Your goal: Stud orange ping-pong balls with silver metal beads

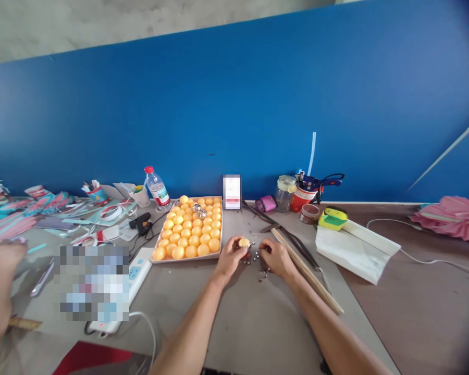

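Note:
My left hand [230, 255] is closed around an orange ping-pong ball [244, 242], which has small shiny silver pieces along its lower right side. Just to the right, my right hand [275, 255] hovers close to the table with thumb and fingers pinched together; whatever is between the fingertips is hidden or too small to make out. Loose silver pieces [264, 272] lie scattered between and below both hands. Left of them stands a shallow tray [187, 260] filled with several orange balls, and a few silver-covered balls [199, 211] rest on top.
Behind my hands stand a phone-like screen [232, 192], a glass jar [286, 194] and a red cup of tools [303, 199]. Wooden sticks [308, 273] lie by my right forearm. A power strip [138, 271] and a bottle [157, 188] are leftward. Another person's hand [2, 276] reaches in at far left.

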A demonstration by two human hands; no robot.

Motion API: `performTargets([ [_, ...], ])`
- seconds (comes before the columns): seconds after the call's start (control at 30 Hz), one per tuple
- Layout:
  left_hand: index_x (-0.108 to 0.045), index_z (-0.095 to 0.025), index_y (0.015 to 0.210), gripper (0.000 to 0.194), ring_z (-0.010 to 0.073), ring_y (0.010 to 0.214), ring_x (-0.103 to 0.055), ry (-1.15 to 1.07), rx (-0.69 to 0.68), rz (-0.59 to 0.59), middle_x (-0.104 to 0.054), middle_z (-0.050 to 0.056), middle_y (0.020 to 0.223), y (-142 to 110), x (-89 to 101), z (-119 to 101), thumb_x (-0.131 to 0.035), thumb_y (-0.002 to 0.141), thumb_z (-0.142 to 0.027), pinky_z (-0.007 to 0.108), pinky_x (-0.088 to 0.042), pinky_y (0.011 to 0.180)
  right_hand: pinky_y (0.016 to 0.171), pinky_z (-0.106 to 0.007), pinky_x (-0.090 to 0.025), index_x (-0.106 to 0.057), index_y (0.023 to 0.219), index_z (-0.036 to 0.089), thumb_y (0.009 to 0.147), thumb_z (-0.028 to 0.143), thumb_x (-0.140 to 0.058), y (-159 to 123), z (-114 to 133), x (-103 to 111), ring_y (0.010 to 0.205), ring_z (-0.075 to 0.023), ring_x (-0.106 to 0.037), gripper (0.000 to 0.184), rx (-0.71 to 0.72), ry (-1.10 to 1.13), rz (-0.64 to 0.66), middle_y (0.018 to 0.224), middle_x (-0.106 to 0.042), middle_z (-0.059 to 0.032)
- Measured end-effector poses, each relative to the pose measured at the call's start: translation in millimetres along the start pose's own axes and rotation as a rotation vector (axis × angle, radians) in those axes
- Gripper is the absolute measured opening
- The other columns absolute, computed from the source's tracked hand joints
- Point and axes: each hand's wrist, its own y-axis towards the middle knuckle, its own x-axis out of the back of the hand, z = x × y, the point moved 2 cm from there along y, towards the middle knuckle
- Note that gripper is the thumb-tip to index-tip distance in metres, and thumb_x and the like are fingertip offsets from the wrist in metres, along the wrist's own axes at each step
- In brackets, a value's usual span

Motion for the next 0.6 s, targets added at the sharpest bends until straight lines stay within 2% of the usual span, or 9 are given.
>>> performTargets([
  [0.1,-0.059,-0.016,0.097,0.037,0.0159,0.080,-0.057,0.012,-0.002,0.002,-0.061,0.005,0.092,0,-0.1,-1,-0.071,0.065,-0.029,0.029,-0.050,0.072,0.063,-0.027,-0.041,-0.056,0.069,0.020,0.069,0.025,-0.047,1,0,-1,0.064,-0.0157,-0.054,0.010,-0.017,0.124,-0.043,0.066,-0.059,0.0004],
  [0.23,-0.059,-0.016,0.097,0.036,0.0154,0.080,-0.056,0.012,-0.012,0.014,-0.060,0.005,0.093,0,0.7,0,-0.070,0.066,-0.028,0.028,-0.050,0.071,0.063,-0.027,-0.041,-0.059,0.069,0.019,0.071,0.032,-0.051,4,-2,-4,0.065,-0.0161,-0.055,0.016,-0.062,0.218,-0.009,0.066,-0.061,0.0000],
  [0.33,-0.059,-0.016,0.098,0.037,0.0150,0.080,-0.055,0.003,-0.014,0.021,-0.059,0.004,0.093,1,1.1,1,-0.071,0.065,-0.028,0.028,-0.050,0.071,0.067,-0.028,-0.042,-0.063,0.070,0.019,0.072,0.032,-0.050,5,-6,-6,0.069,-0.0172,-0.057,0.018,-0.071,0.252,-0.001,0.069,-0.063,-0.0006],
  [0.5,-0.060,-0.017,0.102,0.039,0.0154,0.081,-0.056,0.019,-0.009,0.032,-0.060,0.004,0.095,1,0.3,2,-0.070,0.066,-0.028,0.028,-0.050,0.072,0.072,-0.030,-0.045,-0.065,0.090,0.018,0.070,0.030,-0.052,6,-14,-10,0.074,-0.0181,-0.059,0.027,-0.064,0.324,-0.081,0.080,-0.066,-0.0037],
  [0.6,-0.061,-0.016,0.104,0.040,0.0159,0.081,-0.056,0.025,-0.006,0.040,-0.061,0.005,0.096,2,0.7,3,-0.070,0.066,-0.027,0.029,-0.049,0.072,0.069,-0.030,-0.045,-0.063,0.087,0.017,0.069,0.031,-0.055,7,-15,-9,0.071,-0.0178,-0.058,0.025,-0.054,0.356,-0.126,0.076,-0.065,-0.0037],
])
